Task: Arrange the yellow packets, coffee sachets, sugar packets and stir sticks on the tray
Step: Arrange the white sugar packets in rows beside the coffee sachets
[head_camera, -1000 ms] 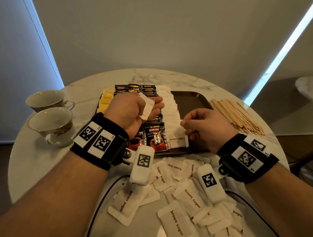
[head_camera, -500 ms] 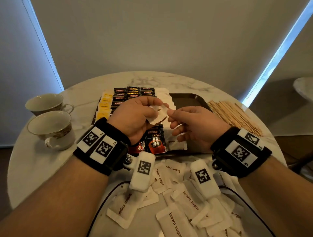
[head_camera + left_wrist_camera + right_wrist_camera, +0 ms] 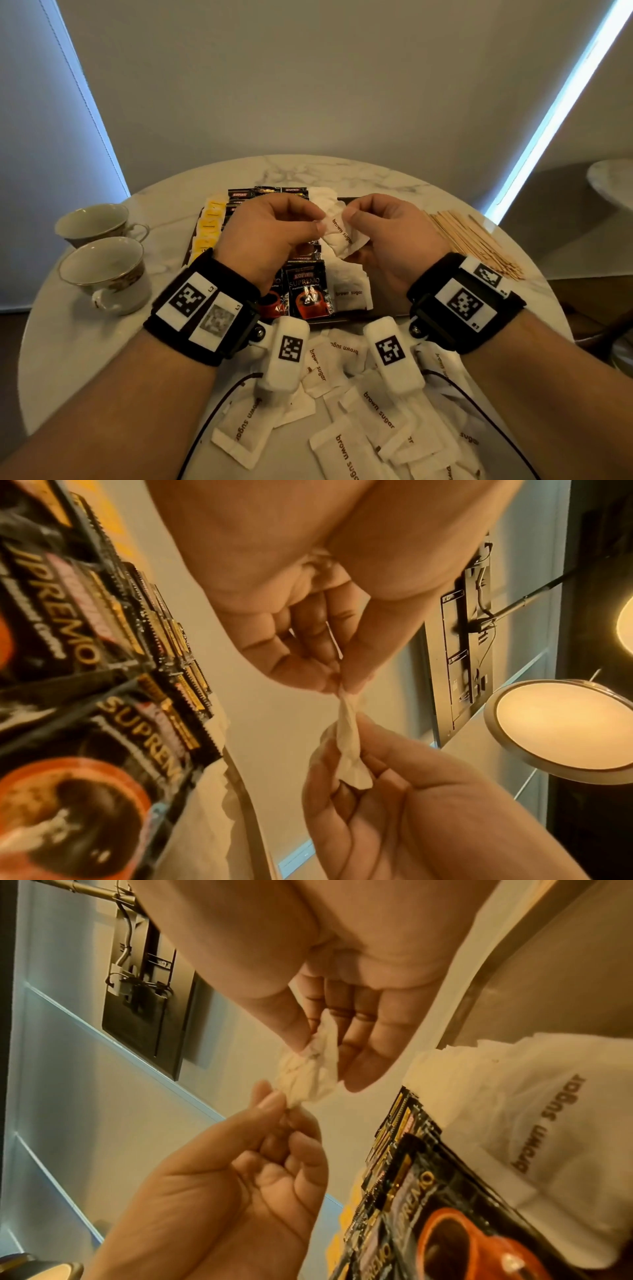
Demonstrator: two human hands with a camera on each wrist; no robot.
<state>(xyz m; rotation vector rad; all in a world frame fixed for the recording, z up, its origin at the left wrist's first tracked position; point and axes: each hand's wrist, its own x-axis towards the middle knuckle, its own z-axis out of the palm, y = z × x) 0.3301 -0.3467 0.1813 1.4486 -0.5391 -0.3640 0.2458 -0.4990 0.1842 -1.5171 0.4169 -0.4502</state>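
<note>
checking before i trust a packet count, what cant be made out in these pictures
- Tray, head view: both hands cover its middle, so rows there are uncountable.
- Coffee sachets: the left hand hides most of them.
- Sugar packet pinched by both hands: crumpled, its far face unseen; the right hand covers one end.
- Loose sugar packets: cut off by the bottom edge.
- Yellow packets: print too small.

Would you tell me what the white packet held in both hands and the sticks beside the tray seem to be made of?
White brown-sugar packet: apparently matte paper; it creases and crumples between the pinching fingers. Pale stir sticks: probably unfinished wood, thin, flat, tan and dull.
</note>
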